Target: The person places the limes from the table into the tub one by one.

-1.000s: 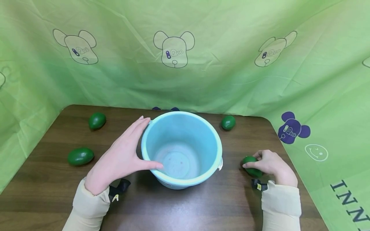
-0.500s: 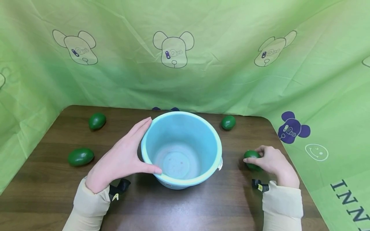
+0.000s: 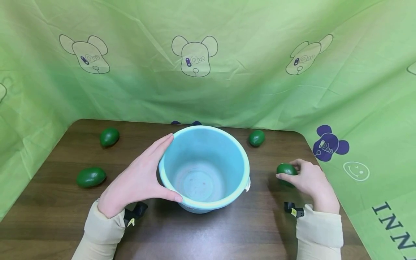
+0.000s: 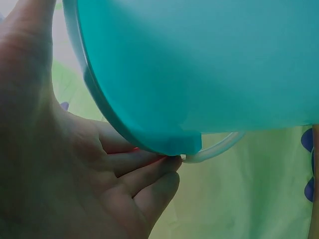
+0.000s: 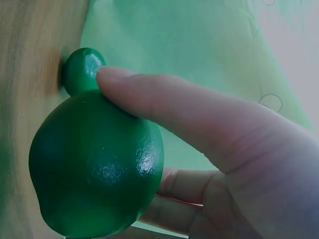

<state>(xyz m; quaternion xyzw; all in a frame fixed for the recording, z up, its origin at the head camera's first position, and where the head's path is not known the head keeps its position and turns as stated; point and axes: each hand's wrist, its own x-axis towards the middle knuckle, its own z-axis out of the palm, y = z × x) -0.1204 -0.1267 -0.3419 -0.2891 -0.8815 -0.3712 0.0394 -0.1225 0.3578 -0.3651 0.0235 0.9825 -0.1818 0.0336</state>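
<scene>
A light blue bucket (image 3: 201, 173) stands upright in the middle of the table with its inside bare. My left hand (image 3: 139, 177) grips its left rim, thumb at the near side and fingers at the far side. In the left wrist view, the fingers (image 4: 144, 174) curl at the rim beside the handle's lug. On the right, my right hand (image 3: 310, 180) holds a glossy green lime (image 3: 286, 169) between thumb and fingers. Seen in the right wrist view, the thumb (image 5: 149, 94) lies over the top of that lime, with the other fingers partly hidden behind it.
Another lime (image 3: 256, 138) lies behind the bucket's right side. Two more, a far lime (image 3: 109, 137) and a nearer lime (image 3: 91, 177), lie on the left of the brown wooden table (image 3: 208, 238). A green printed cloth (image 3: 240, 97) hangs behind the table and at its sides.
My right hand has moved slightly away from me with the lime, which has shifted the same way and a little right. My left thumb has slid from inside the bucket onto its rim.
</scene>
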